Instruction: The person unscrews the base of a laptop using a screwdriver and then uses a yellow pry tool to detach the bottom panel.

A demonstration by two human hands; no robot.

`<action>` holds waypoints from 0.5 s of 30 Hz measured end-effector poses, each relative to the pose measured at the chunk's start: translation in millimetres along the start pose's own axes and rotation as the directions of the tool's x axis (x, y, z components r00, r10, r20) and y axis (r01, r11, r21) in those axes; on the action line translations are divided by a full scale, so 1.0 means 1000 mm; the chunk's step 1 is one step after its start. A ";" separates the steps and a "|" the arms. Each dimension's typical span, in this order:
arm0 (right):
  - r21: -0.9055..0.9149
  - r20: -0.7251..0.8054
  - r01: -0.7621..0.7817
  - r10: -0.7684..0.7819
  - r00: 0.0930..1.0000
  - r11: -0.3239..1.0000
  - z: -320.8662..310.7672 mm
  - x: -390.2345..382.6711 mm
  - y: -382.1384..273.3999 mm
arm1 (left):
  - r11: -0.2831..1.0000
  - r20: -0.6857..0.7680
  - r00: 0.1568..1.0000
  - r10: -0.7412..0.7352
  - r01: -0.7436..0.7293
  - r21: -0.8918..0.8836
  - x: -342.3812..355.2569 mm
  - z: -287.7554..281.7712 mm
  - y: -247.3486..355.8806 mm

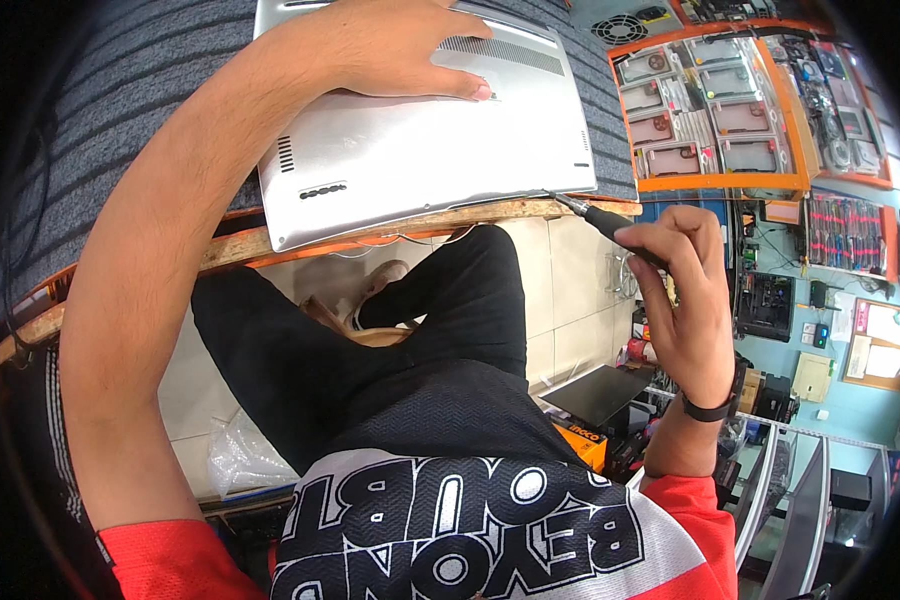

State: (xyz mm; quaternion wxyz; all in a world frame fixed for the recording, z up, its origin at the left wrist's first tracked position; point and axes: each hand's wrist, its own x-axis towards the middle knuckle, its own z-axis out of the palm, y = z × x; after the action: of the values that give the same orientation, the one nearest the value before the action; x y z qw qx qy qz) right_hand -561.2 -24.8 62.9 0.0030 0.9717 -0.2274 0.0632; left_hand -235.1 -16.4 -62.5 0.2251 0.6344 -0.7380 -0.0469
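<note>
A silver laptop [430,150] lies bottom side up at the front edge of the bench, its vent grille [505,52] toward the far side. My left hand [395,50] rests flat on that bottom cover with thumb and fingers spread; the view's upper edge cuts off part of it. In my right hand [685,310] is a black-handled screwdriver [610,224], gripped between thumb and fingers. Its metal tip points left and reaches the laptop's near edge, close to the right corner. Whether the tip sits in the seam or only touches the edge, I cannot tell.
Grey ribbed matting [160,90] covers the bench, which has a wooden front edge [245,248]. My legs are below it, over the tiled floor. Orange-framed display shelves [710,185] with boxed parts stand to the right. Bubble wrap [245,455] lies low on the left.
</note>
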 end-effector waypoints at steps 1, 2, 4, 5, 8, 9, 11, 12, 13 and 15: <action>-0.004 0.015 0.015 -0.015 1.000 1.000 0.001 0.000 0.000 | 1.000 -0.011 1.000 -0.001 0.001 0.006 0.000 0.000 0.001; 0.000 -0.009 -0.004 0.004 1.000 1.000 0.001 0.000 -0.001 | 1.000 0.001 1.000 -0.004 0.004 0.003 0.000 -0.001 0.002; 0.045 0.064 -0.136 0.133 0.989 0.990 0.000 0.000 -0.001 | 1.000 0.022 1.000 -0.011 0.011 -0.003 0.001 -0.002 0.003; 0.037 0.042 -0.125 0.123 0.991 0.991 0.000 0.001 0.000 | 1.000 0.027 1.000 -0.014 0.014 -0.017 0.001 -0.002 0.002; -0.008 0.007 0.055 -0.055 0.998 0.998 -0.001 0.002 0.003 | 1.000 0.007 1.000 -0.016 0.016 -0.014 0.001 0.001 0.000; 0.004 0.024 0.070 -0.070 0.997 0.998 -0.001 0.002 0.004 | 1.000 -0.023 1.000 -0.003 0.004 0.014 0.001 0.003 0.000; 0.033 0.012 0.036 -0.036 0.999 0.999 -0.001 0.002 0.006 | 0.999 -0.070 0.997 0.041 -0.040 0.022 0.003 0.007 -0.002; 0.088 0.055 -0.107 0.102 0.993 0.990 -0.001 0.001 0.006 | 0.998 -0.089 0.994 0.068 -0.068 0.003 0.003 0.009 -0.002; 0.069 0.047 -0.093 0.090 0.995 0.993 -0.001 0.000 0.009 | 0.995 -0.110 0.989 0.095 -0.096 -0.010 0.004 0.010 -0.002; 0.018 0.058 0.024 -0.025 0.998 1.000 -0.004 0.001 0.013 | 0.992 -0.254 0.962 0.105 -0.085 0.088 -0.001 0.013 0.004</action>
State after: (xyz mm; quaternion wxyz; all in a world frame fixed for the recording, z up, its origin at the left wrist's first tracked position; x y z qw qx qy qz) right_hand -566.6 -36.9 66.2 -0.0113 0.9759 -0.2148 0.0369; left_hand -243.5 -17.1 -73.1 0.2967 0.6071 -0.7333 0.0749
